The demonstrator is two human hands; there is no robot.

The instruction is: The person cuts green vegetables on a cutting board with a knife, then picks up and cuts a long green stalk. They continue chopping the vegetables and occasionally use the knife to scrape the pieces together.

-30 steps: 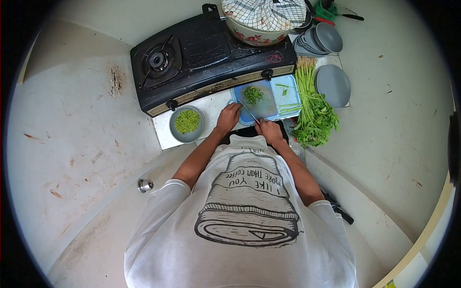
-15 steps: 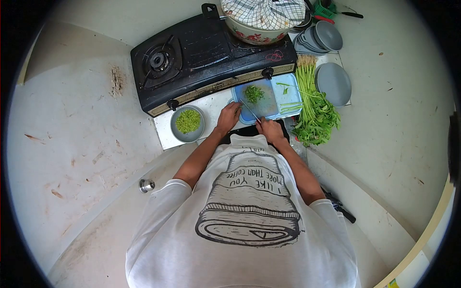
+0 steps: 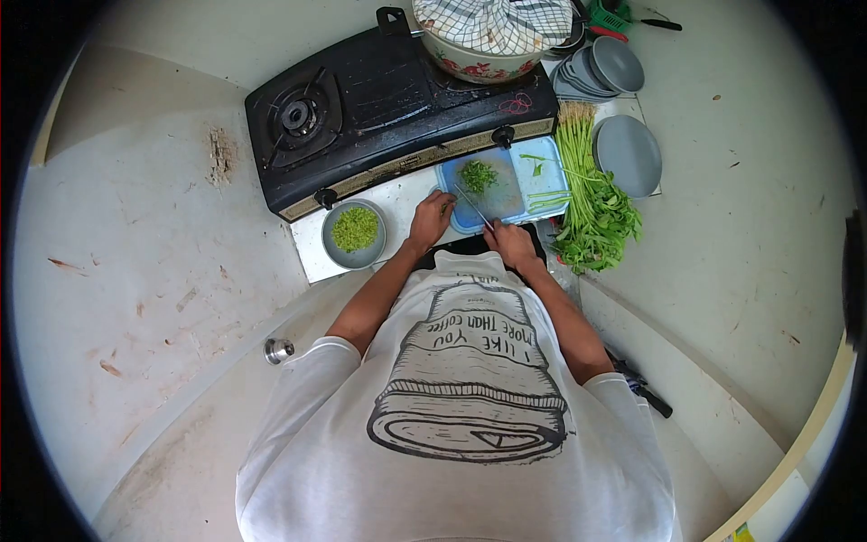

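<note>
A: Your right hand (image 3: 511, 244) is closed around the knife (image 3: 473, 207); its handle is hidden inside your fist.

B: And the left?

A: Your left hand (image 3: 431, 219) rests at the near edge of the blue cutting board (image 3: 542, 185); I cannot tell if it grips something. Chopped greens (image 3: 478, 175) lie farther on the board.

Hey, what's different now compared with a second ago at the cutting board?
Very little. The right hand still grips the knife, whose blade has shifted only slightly over the blue cutting board. The left hand stays at the board's near left edge. The small pile of chopped greens, the bowl of chopped greens, the bunch of leafy stalks and the stove sit as before.
</note>
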